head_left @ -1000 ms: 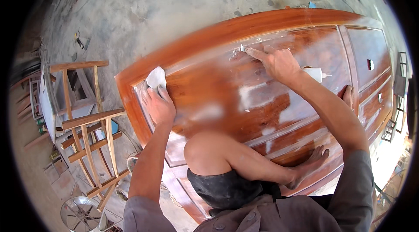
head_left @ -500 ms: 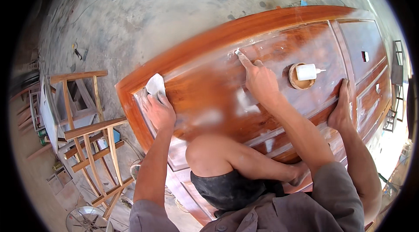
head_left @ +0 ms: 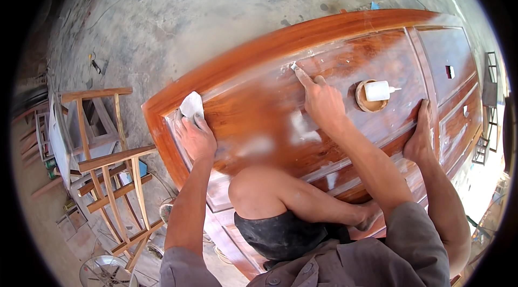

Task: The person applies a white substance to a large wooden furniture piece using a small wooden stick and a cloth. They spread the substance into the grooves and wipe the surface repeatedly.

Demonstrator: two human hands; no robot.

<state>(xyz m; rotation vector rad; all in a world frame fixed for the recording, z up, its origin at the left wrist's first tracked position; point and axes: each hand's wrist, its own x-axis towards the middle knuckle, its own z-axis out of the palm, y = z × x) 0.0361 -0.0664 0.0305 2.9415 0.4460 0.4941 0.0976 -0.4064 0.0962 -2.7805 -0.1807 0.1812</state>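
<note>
On the wooden door [head_left: 259,109] lying flat beneath me, my left hand [head_left: 195,137] rests near the panel's left corner, fingers curled down over a white cloth [head_left: 191,106] that it presses against the reddish-brown surface; the cloth shows just above my fingertips. My right hand [head_left: 322,102] lies further right on the same panel, index finger extended and its tip pressing a small pale scrap [head_left: 294,66] at the panel's upper moulding, the other fingers loosely folded, gripping nothing that I can see. Just to the right of that hand sits a round wooden bowl [head_left: 370,104] with a white plastic bottle [head_left: 379,90] lying across it, nozzle pointing right. A third hand [head_left: 418,138] grips the door's near edge further right; whose it is I cannot tell. Whitish smears mark the panel between my hands. My bent knee [head_left: 253,195] rests against the near edge. Wooden chair frames [head_left: 110,163] stand on the concrete floor [head_left: 178,22] to my left.
</note>
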